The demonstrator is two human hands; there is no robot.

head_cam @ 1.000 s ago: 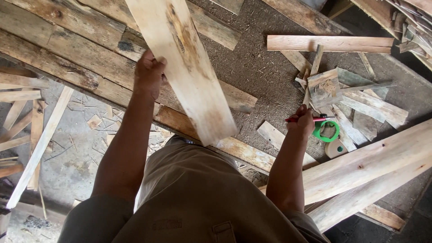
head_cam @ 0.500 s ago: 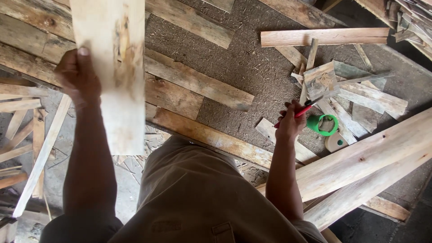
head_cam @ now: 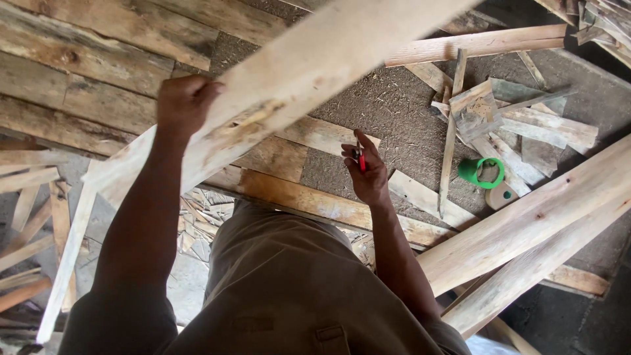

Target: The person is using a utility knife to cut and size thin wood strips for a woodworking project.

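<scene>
My left hand grips the edge of a long pale wooden plank, which slants from the lower left up to the upper right across the view. My right hand is raised in front of me and pinches a small red pencil, just below the plank. A green-handled tool lies on the sawdust floor to the right of that hand, apart from it.
Weathered planks lie side by side on the floor at the upper left. Offcuts and thin strips pile up at the upper right. Two long pale boards run diagonally at the lower right. Scrap slats lie at the left.
The plank in my left hand has swung from upright at the left to a slant across the view. My right hand has moved left, away from the green-handled tool.
</scene>
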